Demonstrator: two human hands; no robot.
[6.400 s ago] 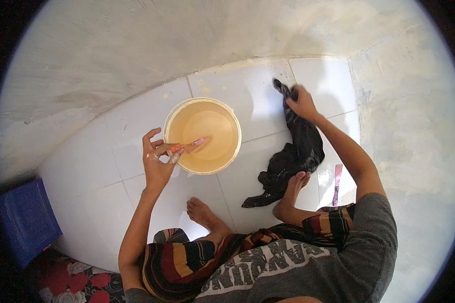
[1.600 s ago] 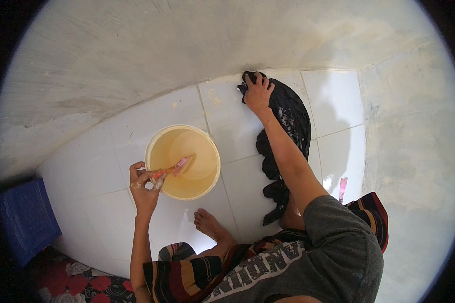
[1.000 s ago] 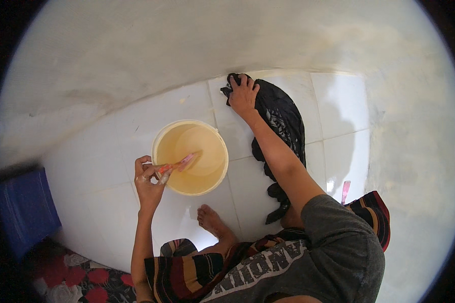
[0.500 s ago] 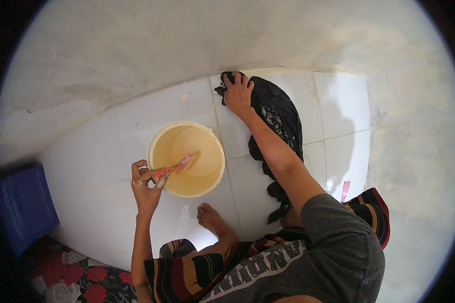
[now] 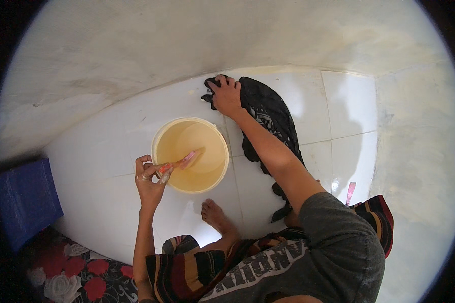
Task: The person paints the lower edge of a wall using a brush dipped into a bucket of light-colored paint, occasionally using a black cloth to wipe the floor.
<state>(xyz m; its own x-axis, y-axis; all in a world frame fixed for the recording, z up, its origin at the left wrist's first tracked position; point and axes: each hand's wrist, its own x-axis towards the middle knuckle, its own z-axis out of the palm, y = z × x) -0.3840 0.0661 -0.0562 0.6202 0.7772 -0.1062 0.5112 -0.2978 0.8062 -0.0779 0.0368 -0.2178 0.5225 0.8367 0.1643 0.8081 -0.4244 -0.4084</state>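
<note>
My left hand pinches the orange handle of a paintbrush, closed on it with pale smears on the fingers. The brush's pink band and tan tip slant over the open mouth of a round cream bucket. Pale yellowish colour fills the inside of the bucket. Farther off, by the foot of the wall, my right hand presses down on a bunched end of a black cloth, its fingers curled into the fabric. From there the cloth trails back along the floor beneath my forearm.
White tiles cover the floor, bounded by a grey-white wall ahead and another on the right. A pink strip-like object lies near my right knee. To the left are a blue box-like object and a flowered mat.
My right hand has slid a little to the left along the wall's foot, dragging the bunched cloth with it. The left hand keeps the brush over the bucket.
</note>
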